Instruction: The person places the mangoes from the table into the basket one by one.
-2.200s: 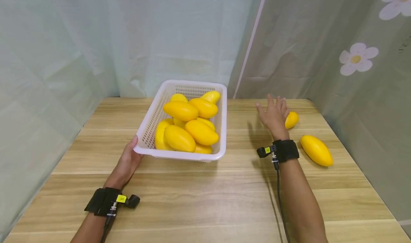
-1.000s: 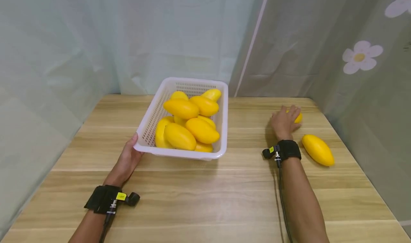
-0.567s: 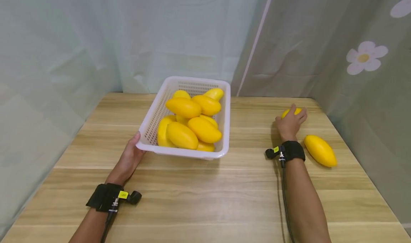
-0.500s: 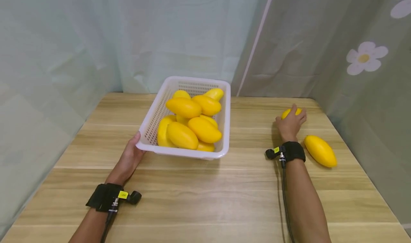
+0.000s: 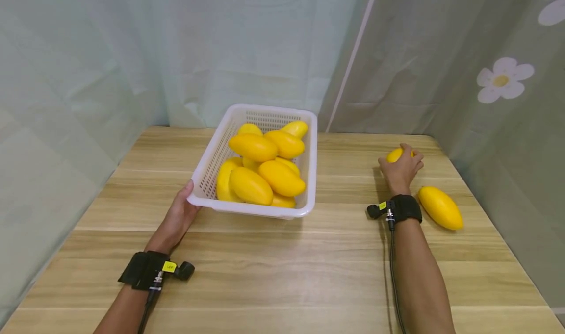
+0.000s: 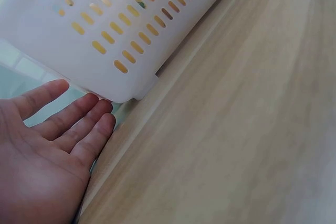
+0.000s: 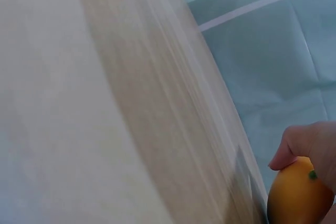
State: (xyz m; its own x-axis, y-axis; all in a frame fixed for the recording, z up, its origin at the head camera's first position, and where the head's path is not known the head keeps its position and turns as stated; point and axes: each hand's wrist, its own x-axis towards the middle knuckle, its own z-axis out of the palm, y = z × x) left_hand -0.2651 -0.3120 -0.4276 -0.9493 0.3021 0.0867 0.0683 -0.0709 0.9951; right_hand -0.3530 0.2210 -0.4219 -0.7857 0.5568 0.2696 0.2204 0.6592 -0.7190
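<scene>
A white plastic basket (image 5: 309,167) with slotted walls holds several yellow mangoes (image 5: 250,186) in a heap. At its near left corner, my left hand (image 5: 176,221) touches the basket; the left wrist view shows its fingers (image 6: 79,124) nearly straight against the basket's corner. Far right on the table, my right hand (image 5: 400,171) grips a mango (image 5: 394,154), with fingers and thumb bent round it. In the right wrist view, a digit (image 7: 294,142) lies over this mango (image 7: 296,198), and a small green spot shows on its skin. Another mango (image 5: 440,207) lies nearer, right of my right wrist.
The basket stands on a wood-grain table (image 5: 282,275). Pale curtains (image 5: 247,44) hang behind and at both sides, with printed flowers (image 5: 503,80) on the right one. A cable (image 5: 394,275) runs along my right forearm from a black wrist strap (image 5: 406,208).
My right hand came down from above and left of the far mango, moved right, and closed its fingers round it. My left hand stays at the basket's corner.
</scene>
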